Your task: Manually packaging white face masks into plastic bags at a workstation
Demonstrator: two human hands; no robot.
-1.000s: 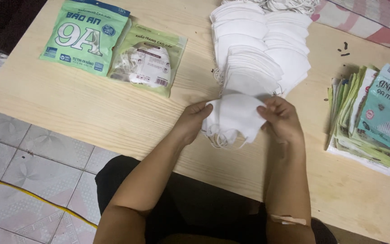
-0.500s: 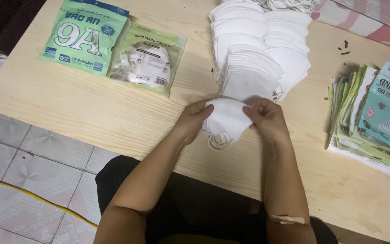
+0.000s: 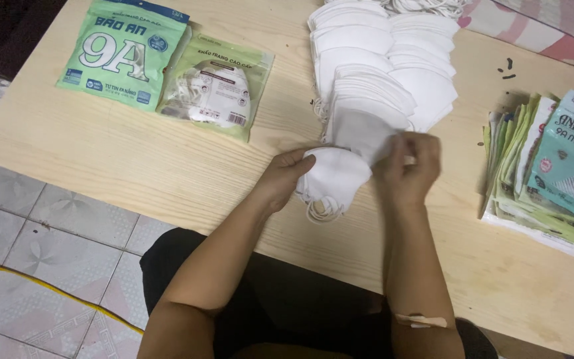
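Item: small stack of white folded masks (image 3: 333,178) — at the near edge of the wooden table (image 3: 134,166), below the big mask pile (image 3: 373,80). My left hand (image 3: 286,181) grips its left edge; my right hand (image 3: 410,169) pinches the top mask's right side. Probably light, soft, limp — best held by the folded edges, not the ear loops.

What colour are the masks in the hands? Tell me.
White, plain; the folded masks between left hand and right hand show in the head view.

bare forearms, adhesive bandage (image 3: 421,321) near right elbow, dark clothing (image 3: 287,299).
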